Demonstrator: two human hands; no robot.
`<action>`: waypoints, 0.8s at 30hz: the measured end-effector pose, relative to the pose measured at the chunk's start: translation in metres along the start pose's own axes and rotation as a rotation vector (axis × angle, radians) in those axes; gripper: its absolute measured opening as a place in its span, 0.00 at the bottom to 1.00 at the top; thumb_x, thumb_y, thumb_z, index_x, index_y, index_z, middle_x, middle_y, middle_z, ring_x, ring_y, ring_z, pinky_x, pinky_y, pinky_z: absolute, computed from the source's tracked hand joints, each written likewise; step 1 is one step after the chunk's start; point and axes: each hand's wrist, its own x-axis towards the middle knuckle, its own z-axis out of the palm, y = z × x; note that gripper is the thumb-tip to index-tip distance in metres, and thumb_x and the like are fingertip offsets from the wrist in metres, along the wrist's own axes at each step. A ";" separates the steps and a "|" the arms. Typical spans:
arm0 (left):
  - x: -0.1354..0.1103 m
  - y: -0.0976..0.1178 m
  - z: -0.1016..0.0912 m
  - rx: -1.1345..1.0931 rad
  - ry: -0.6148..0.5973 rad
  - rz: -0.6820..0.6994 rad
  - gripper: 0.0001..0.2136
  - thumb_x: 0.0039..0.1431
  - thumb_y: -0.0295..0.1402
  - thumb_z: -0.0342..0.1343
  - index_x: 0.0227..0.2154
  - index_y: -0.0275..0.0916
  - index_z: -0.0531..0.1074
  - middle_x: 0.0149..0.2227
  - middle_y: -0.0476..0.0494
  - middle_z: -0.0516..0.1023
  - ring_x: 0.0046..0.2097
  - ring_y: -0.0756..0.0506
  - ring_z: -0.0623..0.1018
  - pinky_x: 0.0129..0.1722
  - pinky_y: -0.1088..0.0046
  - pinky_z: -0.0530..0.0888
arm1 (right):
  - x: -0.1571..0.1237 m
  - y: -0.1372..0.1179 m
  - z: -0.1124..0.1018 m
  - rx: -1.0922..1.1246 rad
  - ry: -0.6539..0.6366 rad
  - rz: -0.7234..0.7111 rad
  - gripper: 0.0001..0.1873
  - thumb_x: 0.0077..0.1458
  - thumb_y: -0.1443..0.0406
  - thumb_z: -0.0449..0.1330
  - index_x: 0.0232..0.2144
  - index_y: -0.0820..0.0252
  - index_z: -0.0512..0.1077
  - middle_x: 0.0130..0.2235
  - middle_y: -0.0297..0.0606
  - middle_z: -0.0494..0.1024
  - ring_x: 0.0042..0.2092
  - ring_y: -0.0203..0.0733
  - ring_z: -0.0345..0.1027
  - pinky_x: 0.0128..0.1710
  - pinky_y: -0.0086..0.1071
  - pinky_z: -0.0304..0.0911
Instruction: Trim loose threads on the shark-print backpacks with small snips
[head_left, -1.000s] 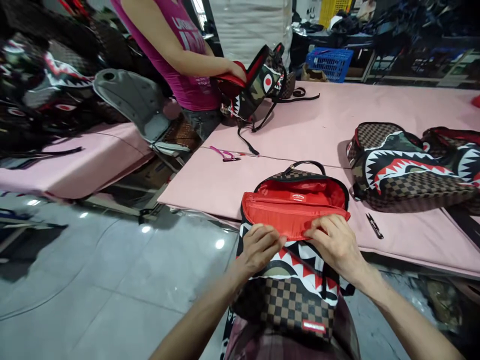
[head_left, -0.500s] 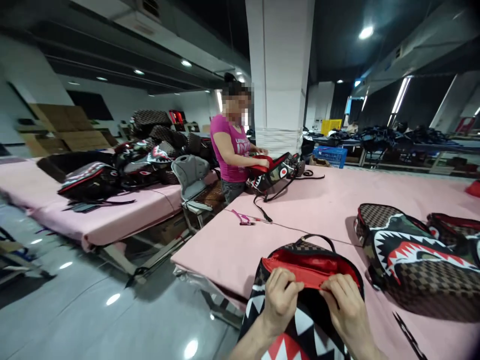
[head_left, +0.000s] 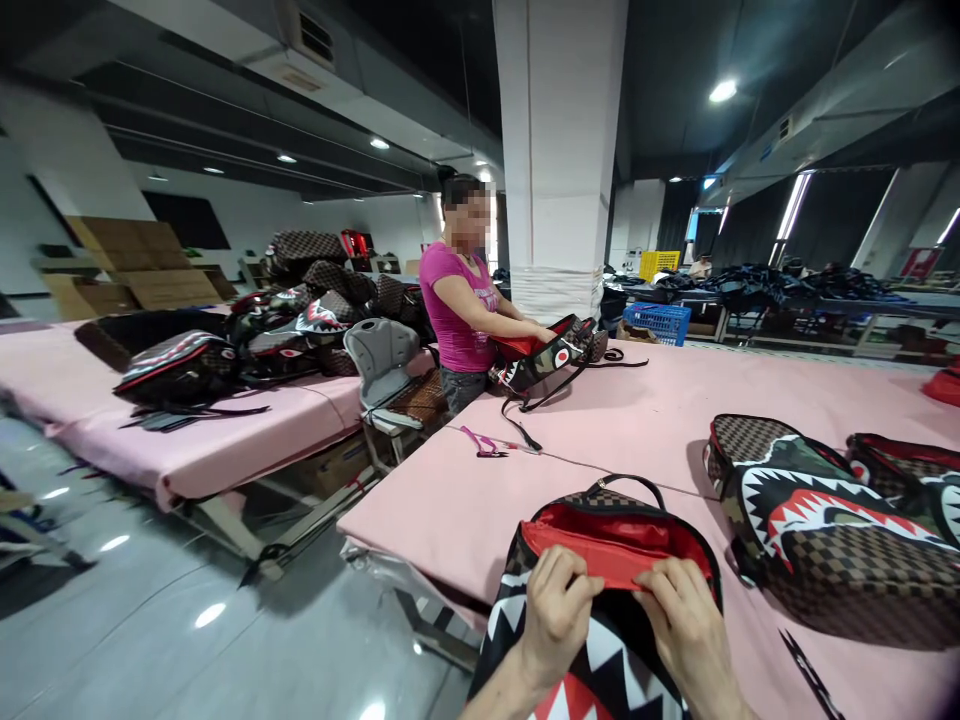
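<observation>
In front of me an opened backpack [head_left: 607,650] with a shark-mouth print lies on the pink-covered table. Its red lining [head_left: 619,565] shows through the opening, and a top loop handle points away from me. My left hand [head_left: 559,605] pinches the edge of the lining on the left. On the right, my right hand [head_left: 681,610] pinches the same edge between thumb and fingers, a short stretch of red cloth between the two hands. The inside of the bag below the lining is dark.
To the right lie another shark-print backpack [head_left: 817,530] and black thread snips [head_left: 811,675]. Pink-handled snips [head_left: 482,442] rest farther off. Across the table a co-worker [head_left: 465,300] handles a similar bag [head_left: 544,360]. Bags are piled on the left table [head_left: 247,440], near a grey chair [head_left: 382,360].
My right hand has shifted slightly left along the lining edge, closer to my left hand. The co-worker's arm has reached farther into the other bag.
</observation>
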 end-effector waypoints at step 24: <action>-0.008 0.006 -0.005 -0.001 -0.056 0.005 0.09 0.52 0.17 0.49 0.24 0.36 0.69 0.24 0.48 0.65 0.29 0.50 0.66 0.28 0.74 0.62 | -0.010 -0.015 -0.007 0.065 -0.057 0.102 0.06 0.57 0.72 0.53 0.35 0.59 0.68 0.31 0.38 0.67 0.35 0.40 0.61 0.34 0.34 0.60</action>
